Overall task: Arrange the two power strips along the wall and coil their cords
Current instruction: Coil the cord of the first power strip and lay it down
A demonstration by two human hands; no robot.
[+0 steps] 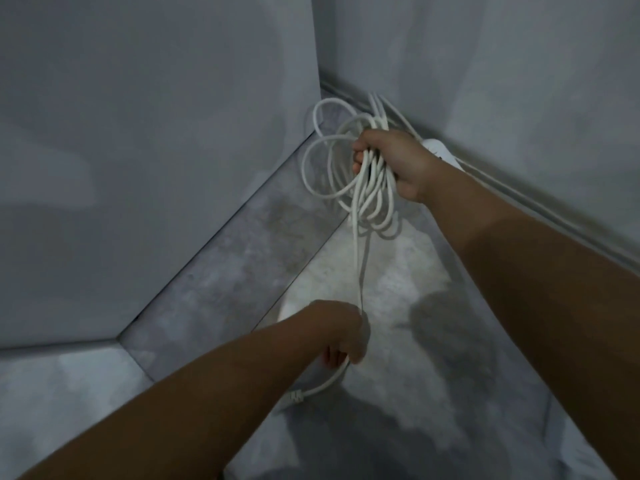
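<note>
Left hand [341,336], low and closest, fingers curled round the free run of a thin white rubbery power cord [332,375], just above its ribbed strain-relief end. The cord rises taut to the right hand [394,164], which is clenched round a loose bundle of loops, held off the mottled grey floor [415,393] in the corner. A white plastic power strip [438,148] lies at the foot of the grey wall [519,81], partly hidden behind that hand. Second strip: cannot tell.

Likely handling: light, limp, springy; loops uneven and apt to splay or tangle. Best gripped across all strands at the bundle's top, feeding slack by the single strand.
</note>
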